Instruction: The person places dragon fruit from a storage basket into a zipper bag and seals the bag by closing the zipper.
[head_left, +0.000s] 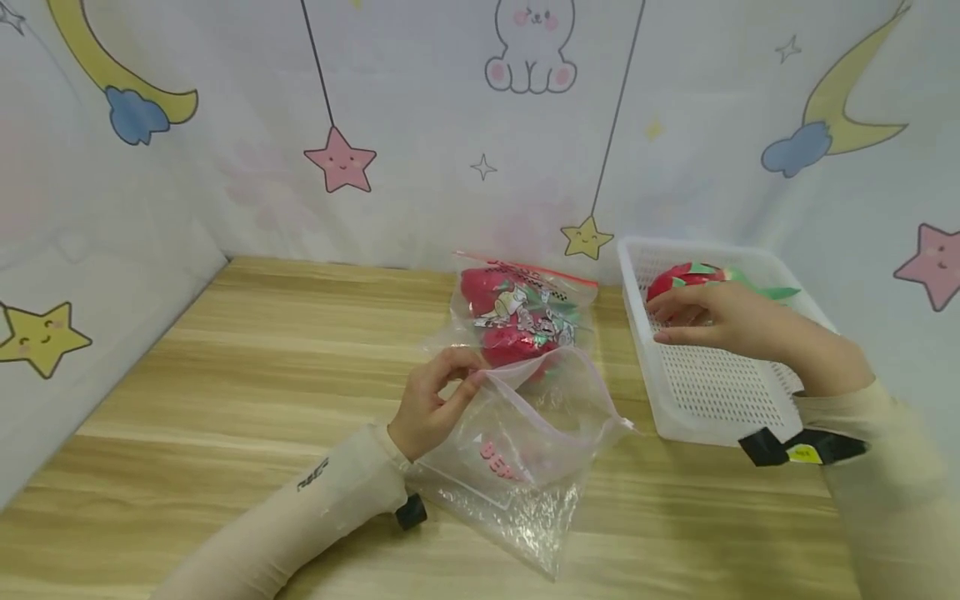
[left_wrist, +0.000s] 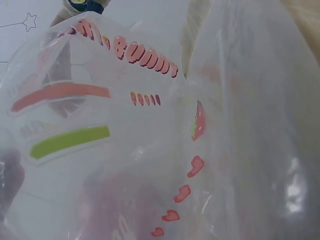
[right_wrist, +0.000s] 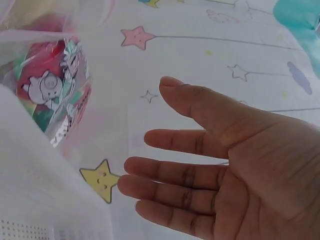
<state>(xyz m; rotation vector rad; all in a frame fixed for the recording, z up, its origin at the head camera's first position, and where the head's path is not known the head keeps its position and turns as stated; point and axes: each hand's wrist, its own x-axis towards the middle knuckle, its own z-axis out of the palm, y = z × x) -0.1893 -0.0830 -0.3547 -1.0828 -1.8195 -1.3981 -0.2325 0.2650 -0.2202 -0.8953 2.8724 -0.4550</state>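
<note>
In the head view the landmark is the white basket [head_left: 720, 392] at the right of the wooden table [head_left: 247, 367]. Inside it, toward its far end, lies a toy dragon fruit [head_left: 686, 277], red with green leaf tips, and the right hand [head_left: 720, 321] hovers over the basket just in front of that fruit, fingers straight and holding nothing. To the left of the basket lies an open zip bag [head_left: 525, 433], clear with pink lettering; the left hand [head_left: 431, 400] pinches its near lip between thumb and fingers, keeping the mouth lifted. Beyond that bag, also left of the basket, a sealed bag [head_left: 525, 312] already holds red fruit. The left wrist view is filled with the open bag's printed plastic [left_wrist: 150, 125], so close that the hand itself does not show. The right wrist view shows the right palm [right_wrist: 230, 175] spread and empty, fingers extended (the fruit is out of frame here), with the filled bag [right_wrist: 50, 95] off beyond the fingertips. To do this reach well, the right hand should probably close round the body of the fruit rather than its thin leaf tips, while the left keeps the lip raised and the mouth turned toward the basket so the opening stays wide.
</note>
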